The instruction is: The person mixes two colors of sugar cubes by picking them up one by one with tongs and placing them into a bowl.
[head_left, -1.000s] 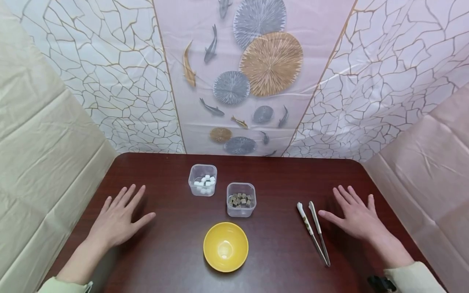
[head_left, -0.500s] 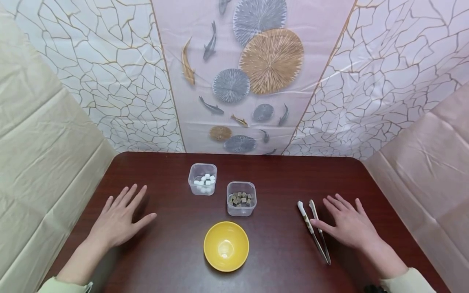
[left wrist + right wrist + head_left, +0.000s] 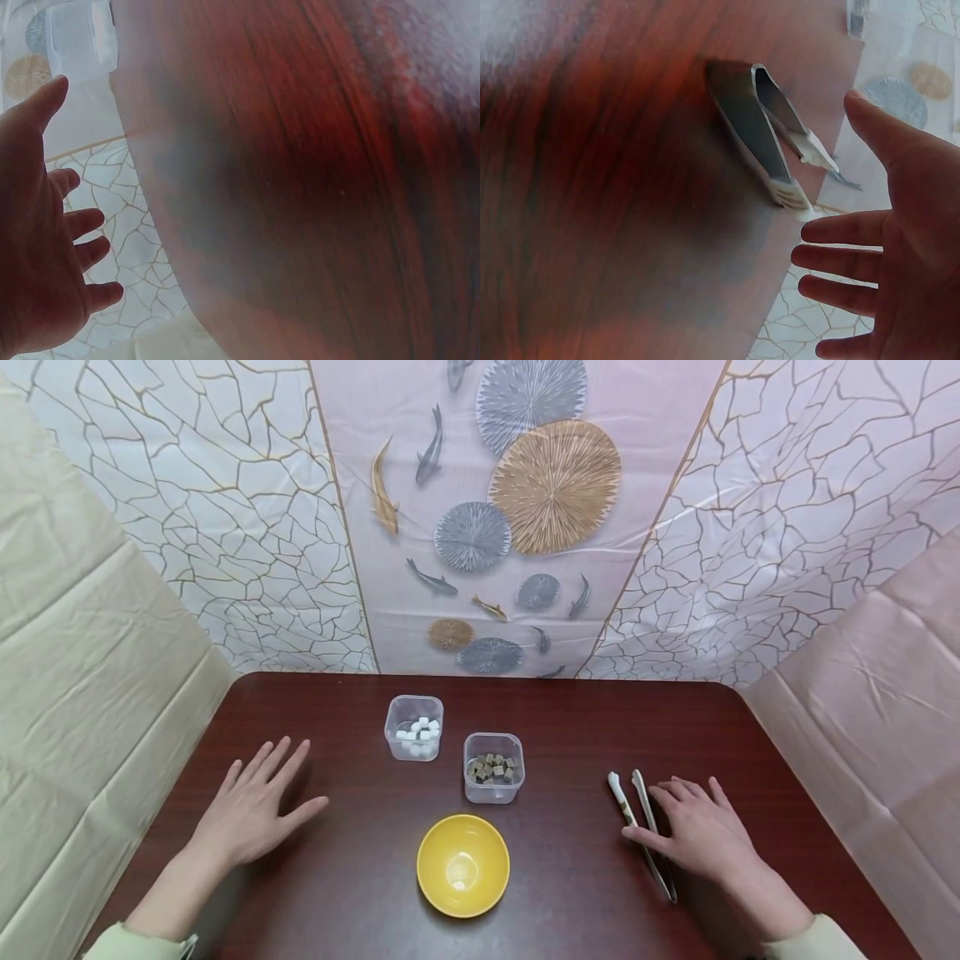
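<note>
evidently, from the head, hovering with the right hand point(image 3: 701, 831) just over v-shaped, white-handled silver metal tongs point(image 3: 623, 802) on a dark-red wooden table point(image 3: 555, 718). from the left wrist, with the left hand point(image 3: 37, 232) spread wide. from the right wrist, with straight fingers point(image 3: 840, 262) parted near the tongs.

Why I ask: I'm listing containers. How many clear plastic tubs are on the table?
2: the left tub, holding white cubes, stands farther back; the right tub, holding brownish cubes, stands nearer the yellow bowl. No others show.
</note>
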`<state>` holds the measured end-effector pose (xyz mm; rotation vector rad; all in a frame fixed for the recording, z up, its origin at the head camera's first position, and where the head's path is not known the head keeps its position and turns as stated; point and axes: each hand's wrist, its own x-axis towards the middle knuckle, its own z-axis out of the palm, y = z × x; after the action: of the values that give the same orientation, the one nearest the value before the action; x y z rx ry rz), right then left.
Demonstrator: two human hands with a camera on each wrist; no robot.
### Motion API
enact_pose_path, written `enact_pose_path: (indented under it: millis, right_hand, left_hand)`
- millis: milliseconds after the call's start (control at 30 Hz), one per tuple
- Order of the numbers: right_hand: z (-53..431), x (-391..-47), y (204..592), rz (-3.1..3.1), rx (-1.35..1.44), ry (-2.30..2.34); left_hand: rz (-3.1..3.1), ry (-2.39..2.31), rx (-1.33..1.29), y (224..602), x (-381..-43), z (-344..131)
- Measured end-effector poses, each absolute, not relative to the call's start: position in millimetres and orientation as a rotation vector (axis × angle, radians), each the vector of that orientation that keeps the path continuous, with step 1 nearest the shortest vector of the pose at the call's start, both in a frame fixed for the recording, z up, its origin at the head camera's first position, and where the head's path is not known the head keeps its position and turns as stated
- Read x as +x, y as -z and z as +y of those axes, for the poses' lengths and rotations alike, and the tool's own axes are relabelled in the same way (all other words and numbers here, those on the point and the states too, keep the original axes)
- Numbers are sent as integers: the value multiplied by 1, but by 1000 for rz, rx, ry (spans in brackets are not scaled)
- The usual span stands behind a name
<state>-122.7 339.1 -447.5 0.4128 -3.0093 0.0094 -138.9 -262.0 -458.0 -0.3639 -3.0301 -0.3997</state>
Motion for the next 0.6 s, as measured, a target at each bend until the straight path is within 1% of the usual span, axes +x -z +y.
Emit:
enact_pose_path:
  millis: [300,600]
  right_hand:
    - [335,-123,455,-2901,478,63]
    - [335,-120,462,-2871,499,125]
  left_hand:
    - [-3033,397,-392,456,-142,-253]
    - [-3018,390,-455,453,-154,-235]
